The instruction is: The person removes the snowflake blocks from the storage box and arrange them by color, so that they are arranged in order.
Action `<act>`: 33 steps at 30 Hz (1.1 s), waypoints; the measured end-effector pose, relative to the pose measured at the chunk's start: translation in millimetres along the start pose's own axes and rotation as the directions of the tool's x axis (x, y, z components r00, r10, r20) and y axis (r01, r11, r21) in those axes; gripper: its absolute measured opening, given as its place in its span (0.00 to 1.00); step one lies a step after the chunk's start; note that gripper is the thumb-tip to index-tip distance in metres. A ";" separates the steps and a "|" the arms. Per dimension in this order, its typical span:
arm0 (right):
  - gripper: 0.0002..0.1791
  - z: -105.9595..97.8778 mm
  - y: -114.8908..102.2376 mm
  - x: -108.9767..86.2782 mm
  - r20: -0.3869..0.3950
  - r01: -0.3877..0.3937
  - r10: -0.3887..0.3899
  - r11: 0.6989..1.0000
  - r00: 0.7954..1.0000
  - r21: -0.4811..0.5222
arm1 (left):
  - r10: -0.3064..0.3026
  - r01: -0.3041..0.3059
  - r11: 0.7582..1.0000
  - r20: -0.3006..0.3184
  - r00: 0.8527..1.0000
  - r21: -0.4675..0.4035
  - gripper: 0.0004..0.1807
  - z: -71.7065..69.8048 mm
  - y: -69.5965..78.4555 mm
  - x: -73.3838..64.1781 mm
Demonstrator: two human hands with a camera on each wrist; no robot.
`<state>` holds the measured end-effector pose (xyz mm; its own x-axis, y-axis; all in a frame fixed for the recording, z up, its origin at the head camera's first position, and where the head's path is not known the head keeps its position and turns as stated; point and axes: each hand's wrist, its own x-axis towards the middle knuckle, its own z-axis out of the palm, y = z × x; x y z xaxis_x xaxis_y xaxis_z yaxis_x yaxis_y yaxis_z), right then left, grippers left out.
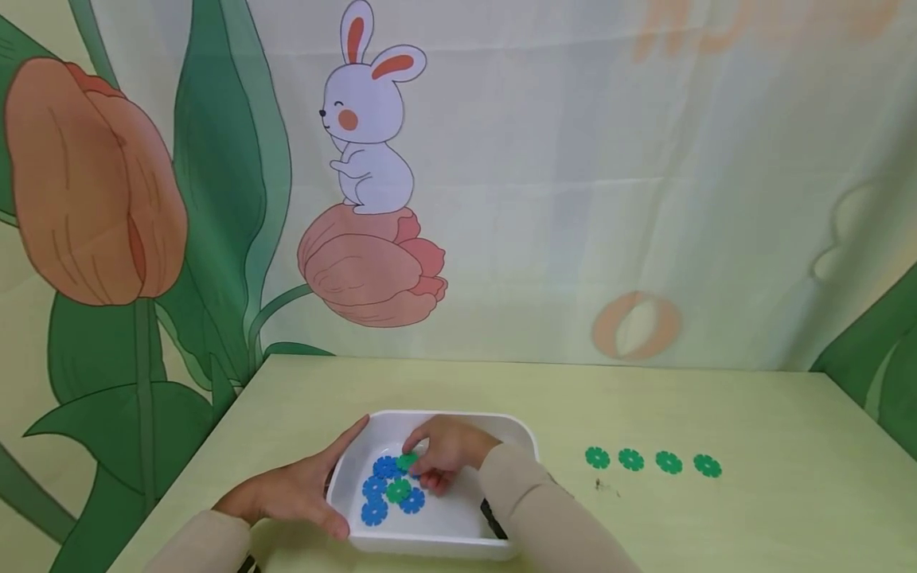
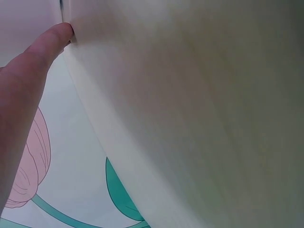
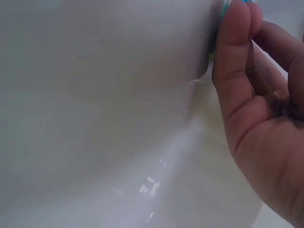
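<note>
We see a big cloth [image 1: 537, 199] at the back, with a white bunny [image 1: 372, 143] drawn on it. In front is a pale table [image 1: 752, 509], and a white tray [image 1: 430, 547] sits on it. The left hand [image 1: 297, 487] is spread wide around the tray's left end, thumb at the front corner and a finger at the back corner. We think it holds on this way to stop the tray sliding. The right hand [image 1: 447, 447] reaches into the tray and pinches a green disc [image 1: 407, 461] with thumb and finger — fingertips suit such a small, flat thing, we guess. Near it lie blue discs [image 1: 375, 511] and a second green disc [image 1: 398, 490], bunched in the left part of the tray. Four green discs [image 1: 631, 459] lie in a row on the table, right of the tray, with gaps between them, maybe so each is easy to see.

Only the head view shows that row. The left wrist view shows one fingertip up close — most of the rest is a pale surface, and we can't tell what it is. The right wrist view shows fingertips pressed together, a thin bit of green, and shiny spots [image 3: 151, 186] that the head view does not show.
</note>
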<state>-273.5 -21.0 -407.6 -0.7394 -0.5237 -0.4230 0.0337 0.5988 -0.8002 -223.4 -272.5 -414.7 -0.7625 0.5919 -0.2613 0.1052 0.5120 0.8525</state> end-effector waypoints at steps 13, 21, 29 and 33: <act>0.11 5.7 -6.5 -5.6 -0.083 0.034 -0.049 0.984 0.995 -0.177 | 0.003 -0.003 1.000 -0.002 1.000 -0.006 0.70 1.6 1.8 2.4; 0.10 -2.9 -9.0 -10.6 -0.037 0.046 -0.051 0.991 0.998 -0.124 | 0.006 -0.006 1.000 -0.003 1.000 0.003 0.71 1.1 3.2 2.3; 0.11 -17.8 -15.9 -29.2 0.001 0.124 -0.124 0.992 0.992 -0.039 | 0.013 -0.013 1.000 0.003 1.000 0.008 0.71 -0.2 1.1 1.8; 0.10 -27.6 -20.8 -38.0 -0.006 0.180 -0.180 0.984 0.984 -0.011 | 0.009 -0.009 1.000 -0.001 1.000 -0.004 0.71 0.9 1.8 0.4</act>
<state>-264.6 3.2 -363.1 -0.7371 -0.6197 -0.2694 -0.1075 0.5012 -0.8586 -223.0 -270.8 -413.7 -0.7624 0.5957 -0.2528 0.1095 0.5038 0.8568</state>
